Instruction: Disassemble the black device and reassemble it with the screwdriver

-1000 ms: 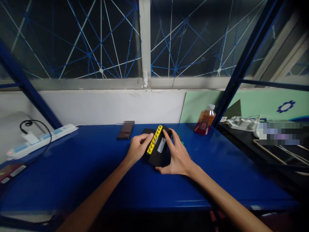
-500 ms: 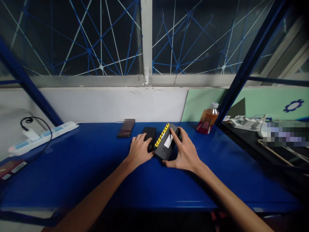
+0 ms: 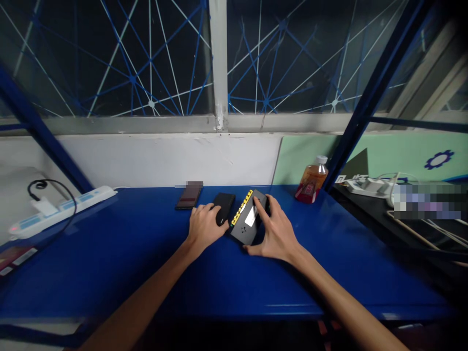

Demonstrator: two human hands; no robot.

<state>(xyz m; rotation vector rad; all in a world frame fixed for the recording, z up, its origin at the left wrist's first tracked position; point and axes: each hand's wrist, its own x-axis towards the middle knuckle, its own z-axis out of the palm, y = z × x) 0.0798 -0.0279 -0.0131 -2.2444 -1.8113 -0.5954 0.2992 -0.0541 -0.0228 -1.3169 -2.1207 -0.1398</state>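
Note:
My right hand (image 3: 276, 229) is closed around a black network switch (image 3: 243, 230). A row of yellow ports faces left on it, and a white label sits on its upper face. The switch is tilted, and my index finger rests on its top. My left hand (image 3: 205, 226) grips a flat black slab (image 3: 225, 202) that looks like a power bank, just left of the switch. My fingers cover its left side and near end. Both things are over the blue tabletop (image 3: 146, 234), close together.
A phone (image 3: 189, 196) lies behind my left hand. A bottle of reddish drink (image 3: 311, 183) stands at the back right. On the left are a white power strip (image 3: 66, 209) with a black cable and a dark red box (image 3: 16, 258). Chargers and cables (image 3: 380, 187) lie on a black surface at right.
The view has shifted slightly left. My left hand has moved a little left with the black slab, which has turned slightly. My right hand keeps its grip on the switch.

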